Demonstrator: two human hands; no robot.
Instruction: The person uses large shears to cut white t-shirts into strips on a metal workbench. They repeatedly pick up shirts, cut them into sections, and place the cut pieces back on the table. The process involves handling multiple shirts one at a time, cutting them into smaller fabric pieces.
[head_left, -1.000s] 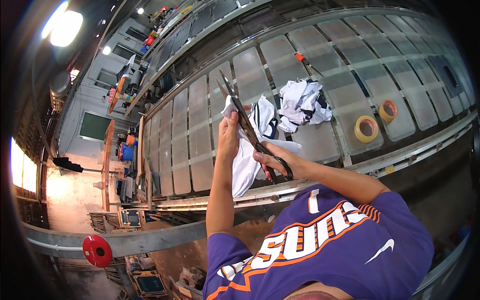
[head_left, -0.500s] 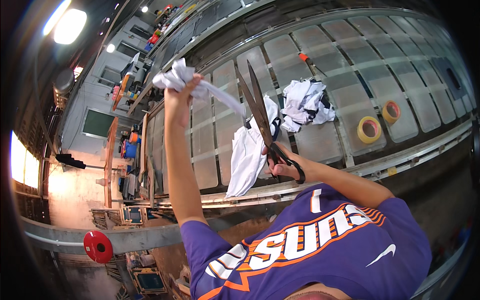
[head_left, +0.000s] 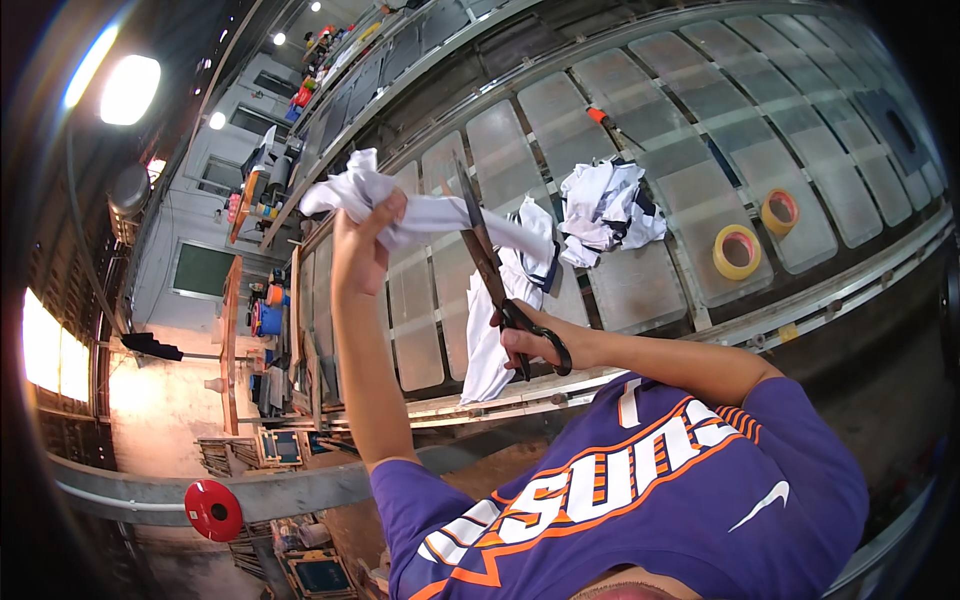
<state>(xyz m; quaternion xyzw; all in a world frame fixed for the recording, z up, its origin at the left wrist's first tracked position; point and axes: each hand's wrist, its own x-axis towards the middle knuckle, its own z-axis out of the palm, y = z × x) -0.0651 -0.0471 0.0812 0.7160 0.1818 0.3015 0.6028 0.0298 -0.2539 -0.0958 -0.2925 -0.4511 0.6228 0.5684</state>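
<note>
My left hand [head_left: 370,240] is raised and closed around a bunched white fabric strip [head_left: 425,215]. The strip stretches rightward, its far end hanging past the blades over the table. In my right hand [head_left: 530,335] are large dark scissors [head_left: 486,265] with black handles, pointing up and away. Their blades cross the strip and look nearly closed on it; whether the cloth lies between them I cannot tell. Below the scissors a white cloth piece with dark trim [head_left: 485,350] lies along the table's near side. A crumpled heap of white and navy cloth [head_left: 603,205] sits to its right.
The long table [head_left: 640,285] carries rows of grey flat panels and a metal near rail. Two yellow tape rolls [head_left: 737,252] lie to the right. A tool with an orange handle [head_left: 598,115] lies beyond the heap. At lower left, a red disc [head_left: 213,510] is by a grey beam.
My right hand has brought the scissors left and nearer, and the blades have drawn together across the strip. My left hand has lowered slightly, and the strip now extends straighter to the right.
</note>
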